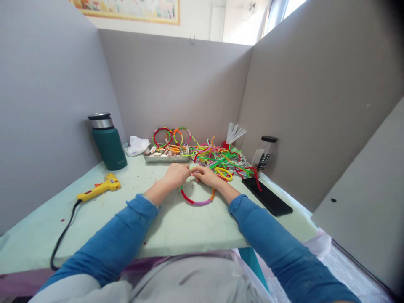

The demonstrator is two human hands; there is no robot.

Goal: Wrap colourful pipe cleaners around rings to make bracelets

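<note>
Broadly, grey partition panels [176,80] wall in the table [176,231], which has a pale green cover. Across its far right part spreads a tangled heap of fuzzy stems [217,158] in many colours. Next in size comes a teal bottle [109,147], upright toward the left panel. A metal tray [167,159] of shells sits between bottle and heap, with several coloured loops [163,128] standing at its far side. The black phone [268,198] lies flat to the right, one red stem over its edge. The yellow glue gun [97,192] rests on the left, its cord running over the near edge, neither hand near it.

Smaller is the multicoloured ring [203,203], on the table in front of the person, just nearer than the tray. The left hand [175,176] and right hand [206,174] meet at its far side, both in a closed pinch that seems to grasp the ring there; the fingers hide the exact hold.

Judging by this, the step in hand is joining or adjusting that far section. The next move calls for steady, fine fingertip pressure, without bending the round shape.
</note>
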